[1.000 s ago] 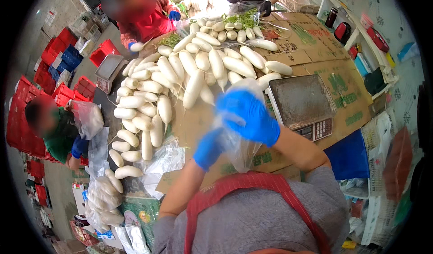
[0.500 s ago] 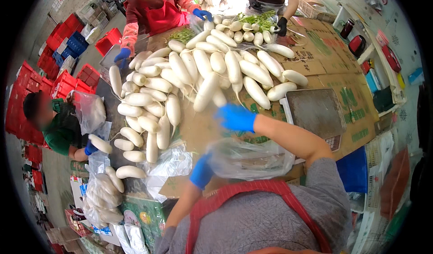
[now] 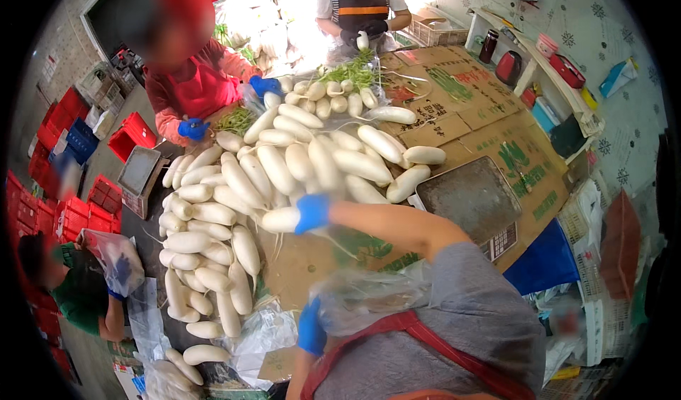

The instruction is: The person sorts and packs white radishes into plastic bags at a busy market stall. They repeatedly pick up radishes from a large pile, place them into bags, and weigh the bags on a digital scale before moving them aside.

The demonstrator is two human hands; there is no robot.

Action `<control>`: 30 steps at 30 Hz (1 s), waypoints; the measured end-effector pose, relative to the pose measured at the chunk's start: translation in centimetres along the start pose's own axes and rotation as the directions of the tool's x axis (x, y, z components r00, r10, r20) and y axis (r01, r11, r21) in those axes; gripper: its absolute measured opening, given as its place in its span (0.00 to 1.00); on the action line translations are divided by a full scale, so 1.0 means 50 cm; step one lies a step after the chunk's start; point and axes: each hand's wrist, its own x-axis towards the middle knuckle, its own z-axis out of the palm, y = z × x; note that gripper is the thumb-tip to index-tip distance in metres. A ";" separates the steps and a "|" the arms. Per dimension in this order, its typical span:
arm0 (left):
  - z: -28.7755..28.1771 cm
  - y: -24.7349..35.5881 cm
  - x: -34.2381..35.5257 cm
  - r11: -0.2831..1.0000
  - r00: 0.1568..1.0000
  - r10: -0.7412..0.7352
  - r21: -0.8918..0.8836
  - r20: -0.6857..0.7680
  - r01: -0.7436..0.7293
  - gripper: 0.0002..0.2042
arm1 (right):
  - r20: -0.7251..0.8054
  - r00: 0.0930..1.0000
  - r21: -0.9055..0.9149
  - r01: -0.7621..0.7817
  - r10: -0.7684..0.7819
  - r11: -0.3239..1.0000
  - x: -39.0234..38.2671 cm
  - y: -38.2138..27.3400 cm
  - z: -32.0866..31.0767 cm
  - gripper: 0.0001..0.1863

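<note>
My right hand (image 3: 313,213), in a blue glove, is closed round the end of a white radish (image 3: 279,220), which lies level in front of the heap. Beyond it spreads a big pile of white radishes (image 3: 241,180), several overlapping. My left hand (image 3: 312,327), also gloved in blue, is down near my apron and grips the edge of a clear plastic bag (image 3: 369,293). The bag lies loosely across the table's near side, in front of my chest, and looks slack.
A weighing scale (image 3: 468,195) stands right of the pile on cardboard (image 3: 454,116); a second scale (image 3: 140,173) is at far left. Co-workers stand at the left and far sides, one with a blue glove (image 3: 266,85) on the heap. Plastic sheets (image 3: 266,340) lie near left.
My view has shifted. My right hand has moved left and closed on a radish. My left hand stays at the bag. The far co-worker now holds up a radish.
</note>
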 end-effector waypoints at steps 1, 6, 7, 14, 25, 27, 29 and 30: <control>0.004 0.003 -0.003 1.000 1.000 0.002 -0.027 -0.025 -0.002 0.21 | 0.075 0.990 0.157 0.104 -0.117 0.982 -0.043 0.015 0.005 0.38; 0.049 0.010 -0.005 0.997 0.996 -0.005 -0.071 -0.085 -0.001 0.20 | 0.007 0.836 0.838 0.294 -0.548 0.460 -0.355 0.013 0.144 0.44; 0.082 0.028 -0.015 0.997 0.998 0.027 -0.071 -0.062 -0.031 0.20 | -0.028 0.850 0.789 0.342 -0.526 0.511 -0.382 0.027 0.191 0.44; 0.092 0.089 -0.056 0.974 0.970 0.166 0.184 -0.177 -0.133 0.22 | 0.021 0.950 0.576 0.243 -0.311 0.781 -0.443 0.115 0.289 0.27; 0.126 0.076 -0.082 0.991 0.984 0.107 0.100 -0.142 -0.093 0.22 | -0.777 0.605 0.124 -0.122 0.172 0.985 -0.071 0.374 -0.010 0.31; 0.106 0.067 -0.082 0.991 0.984 0.101 0.105 -0.149 -0.086 0.22 | -0.717 0.655 0.135 -0.207 0.240 0.969 -0.049 0.402 -0.001 0.34; 0.096 0.059 -0.080 0.990 0.983 0.109 0.108 -0.150 -0.093 0.21 | -0.714 0.657 0.150 -0.191 0.240 0.970 -0.067 0.411 0.010 0.35; 0.086 0.053 -0.080 0.990 0.982 0.118 0.099 -0.146 -0.105 0.20 | -0.437 0.810 0.564 -0.092 0.391 0.821 -0.105 0.395 -0.012 0.32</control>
